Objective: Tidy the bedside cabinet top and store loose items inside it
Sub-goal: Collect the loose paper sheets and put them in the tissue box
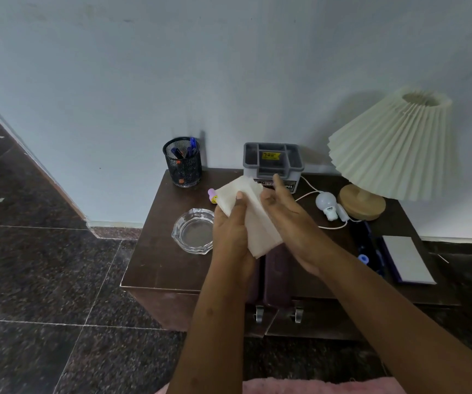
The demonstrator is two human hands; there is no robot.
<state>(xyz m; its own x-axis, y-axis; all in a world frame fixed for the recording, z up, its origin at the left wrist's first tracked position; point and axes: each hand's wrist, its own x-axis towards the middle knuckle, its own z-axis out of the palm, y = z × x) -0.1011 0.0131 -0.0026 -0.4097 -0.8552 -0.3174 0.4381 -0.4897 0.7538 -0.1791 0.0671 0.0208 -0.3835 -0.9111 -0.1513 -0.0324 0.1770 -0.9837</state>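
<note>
A pale blue-grey wall (229,66) fills the upper view, with a white skirting strip (115,224) at its foot. Dark speckled floor tiles (44,280) with pale grout lines spread below. A lamp (394,146) with a pleated cream shade stands at right, and pink fabric (314,386) shows at the bottom edge.

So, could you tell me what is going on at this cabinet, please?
A person at the bedside cabinet holds a white cloth above its top. The left hand grips the cloth; the right hand touches its other edge, but whether it pinches is unclear. The glass ashtray, mesh pen pot, grey organiser, loose bulb and lamp sit on top.
</note>
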